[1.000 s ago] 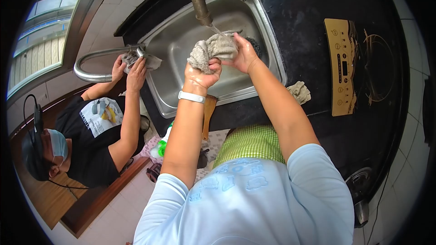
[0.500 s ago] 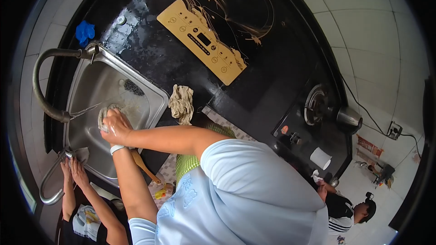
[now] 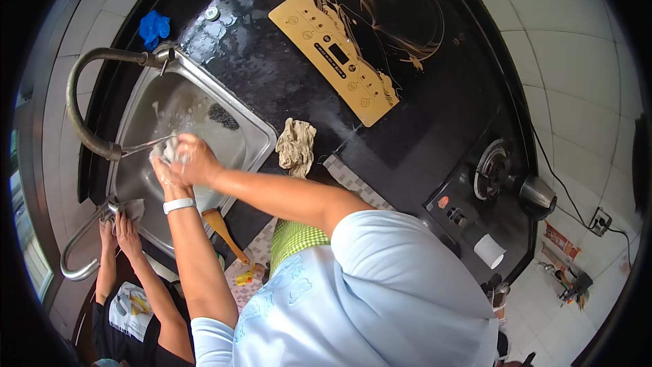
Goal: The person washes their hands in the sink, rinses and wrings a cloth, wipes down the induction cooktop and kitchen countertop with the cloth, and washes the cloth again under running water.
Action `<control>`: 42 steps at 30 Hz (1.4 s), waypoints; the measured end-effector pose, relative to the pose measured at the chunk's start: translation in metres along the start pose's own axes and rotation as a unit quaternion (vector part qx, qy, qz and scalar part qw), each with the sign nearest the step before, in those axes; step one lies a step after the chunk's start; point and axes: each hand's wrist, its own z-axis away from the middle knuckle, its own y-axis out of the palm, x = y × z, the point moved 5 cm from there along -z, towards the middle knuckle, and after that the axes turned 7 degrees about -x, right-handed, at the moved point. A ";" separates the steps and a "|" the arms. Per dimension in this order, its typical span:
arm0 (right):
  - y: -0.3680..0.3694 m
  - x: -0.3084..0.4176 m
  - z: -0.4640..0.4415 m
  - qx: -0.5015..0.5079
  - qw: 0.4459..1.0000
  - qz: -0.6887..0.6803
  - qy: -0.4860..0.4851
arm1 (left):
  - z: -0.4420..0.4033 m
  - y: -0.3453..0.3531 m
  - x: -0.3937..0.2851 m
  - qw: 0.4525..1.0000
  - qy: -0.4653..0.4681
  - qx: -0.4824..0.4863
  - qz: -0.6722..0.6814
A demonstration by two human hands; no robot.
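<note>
A: Where do we have the pale cloth [image 3: 167, 154]?

B: Over the sink [image 3: 234, 143], bunched between our hands, right where the water [image 3: 151, 144] from the tap [image 3: 112, 55] reaches. We'd judge this to be a rubbing or squeezing step.

A: And our grip?

B: Our left hand [image 3: 164, 175] is closed round it, and our right hand [image 3: 197, 158] is curled over it from the other side. The right one is blurred, so we can't tell how hard it presses; most of the cloth is hidden.

A: What does the next move call for?

B: Both hands on it, we'd say, with pressure enough to work water through, and a firm hold, since wet fabric could slip.

A: Anything else about us?

B: What looks like a scouring pad [image 3: 221, 117] sits inside the sink, and a crumpled beige cloth [image 3: 296, 144] lies on the counter just outside its rim. The co-worker's hands [image 3: 127, 233] are by a second tap [image 3: 70, 248] at the sink's opposite side, apart from ours.
</note>
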 end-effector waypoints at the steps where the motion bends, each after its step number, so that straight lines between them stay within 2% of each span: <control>1: -0.012 0.034 0.008 -0.018 0.996 0.037 -0.085 | -0.028 -0.047 -0.002 0.984 -0.046 0.171 0.013; 2: -0.016 0.047 0.004 -0.014 0.996 0.033 -0.086 | -0.019 -0.039 0.003 0.974 -0.054 0.216 0.039; 3: -0.014 0.047 -0.002 0.030 0.997 0.066 0.004 | 0.003 -0.006 0.011 0.989 -0.045 0.131 0.058; 4: -0.011 0.040 -0.007 0.074 0.988 0.099 0.092 | 0.033 0.033 0.024 0.997 -0.008 -0.042 0.060; 6: 0.003 0.012 -0.027 0.099 0.976 0.147 0.127 | 0.051 0.059 0.033 0.986 0.025 -0.159 0.048; 8: 0.005 0.003 -0.048 0.108 0.974 0.151 0.134 | 0.044 0.035 0.025 0.990 0.019 -0.141 0.019; 9: 0.005 -0.007 -0.058 0.108 0.966 0.150 0.180 | 0.040 0.026 0.025 0.992 0.010 -0.123 -0.011; 11: 0.009 -0.022 -0.072 0.127 0.947 0.169 0.244 | 0.053 0.038 0.021 0.989 0.005 -0.148 -0.023; 13: 0.015 -0.035 -0.078 0.009 0.973 0.106 0.207 | 0.071 0.054 0.020 0.993 -0.045 -0.106 -0.007; 14: 0.019 -0.041 -0.076 0.011 0.973 0.104 0.204 | 0.071 0.056 0.017 0.995 -0.071 -0.047 0.042; 15: 0.034 -0.041 -0.068 0.125 0.979 0.010 0.163 | 0.070 0.052 0.013 0.995 -0.069 -0.049 0.044; 17: 0.050 -0.029 -0.044 0.327 0.929 0.014 0.174 | 0.075 0.053 -0.003 0.978 0.001 -0.207 0.039; 18: 0.049 -0.018 -0.025 0.292 0.951 0.047 0.086 | 0.075 0.057 -0.003 0.977 0.004 -0.212 0.023; 19: 0.049 -0.009 -0.002 0.253 0.964 0.079 -0.005 | 0.069 0.052 -0.004 0.990 -0.017 -0.142 -0.007; 20: 0.043 0.009 0.012 0.255 0.964 0.081 -0.009 | 0.055 0.059 -0.002 0.988 -0.071 0.130 0.045; 21: 0.023 0.038 0.017 0.178 0.978 0.105 -0.011 | 0.053 0.056 0.000 0.908 -0.117 0.391 0.091; 22: 0.009 0.056 0.016 0.101 0.987 0.127 -0.014 | 0.038 0.032 0.007 0.909 -0.113 0.391 0.091; 23: 0.013 0.053 0.013 0.103 0.987 0.126 -0.016 | 0.018 0.000 0.005 0.951 0.061 0.303 0.021; 25: 0.019 0.039 -0.005 0.100 0.986 0.132 -0.013 | 0.016 -0.011 -0.005 0.951 0.231 0.200 -0.050; 26: 0.017 0.039 -0.013 0.098 0.992 0.080 -0.022 | 0.023 -0.003 -0.006 0.966 0.225 0.071 -0.103; 27: 0.017 0.038 -0.022 0.097 0.992 0.083 -0.022 | 0.035 0.014 -0.009 0.962 0.217 -0.058 -0.153; 28: 0.020 0.029 -0.031 0.105 0.988 0.095 0.066 | 0.056 0.051 -0.004 0.977 0.160 -0.142 0.008; 29: 0.025 0.018 -0.038 0.112 0.976 0.104 0.155 | 0.051 0.045 -0.006 0.977 0.159 -0.142 0.007; 31: 0.032 -0.009 -0.056 0.015 0.993 0.035 0.110 | 0.035 0.023 -0.003 0.986 0.053 -0.155 -0.010; 32: 0.035 -0.027 -0.062 0.024 0.972 0.059 0.225 | 0.051 0.048 -0.003 0.979 0.060 -0.196 0.008; 33: 0.036 -0.059 -0.070 -0.028 0.949 0.063 0.307 | 0.052 0.044 -0.005 0.978 0.063 -0.199 0.009; 34: 0.035 -0.069 -0.069 -0.025 0.927 -0.018 0.373 | 0.053 0.053 -0.002 0.998 0.000 -0.053 0.036; 35: 0.028 -0.070 -0.067 -0.021 0.895 -0.099 0.435 | 0.055 0.062 0.000 0.992 -0.063 0.095 0.062; 36: 0.031 -0.064 -0.063 0.028 0.863 -0.219 0.454 | 0.051 0.059 -0.002 0.979 -0.089 0.163 0.089; 37: 0.029 -0.047 -0.057 0.075 0.816 -0.333 0.466 | 0.053 0.067 -0.001 0.979 -0.087 0.158 0.091; 38: 0.023 -0.028 -0.054 0.147 0.808 -0.350 0.450 | 0.054 0.072 -0.003 0.998 -0.008 0.024 0.063; 39: 0.019 -0.020 -0.049 0.156 0.803 -0.350 0.457 | 0.055 0.065 -0.011 0.990 0.073 -0.116 0.035; 40: 0.020 -0.008 -0.044 0.187 0.879 -0.275 0.342 | 0.031 0.032 -0.011 0.995 0.053 -0.079 -0.005; 41: 0.024 0.010 -0.035 0.217 0.929 -0.204 0.218 | 0.039 0.034 -0.011 0.989 0.026 -0.142 -0.034; 42: 0.014 0.037 -0.028 0.117 0.992 -0.048 0.002 | 0.012 0.006 -0.007 0.999 0.042 0.002 -0.012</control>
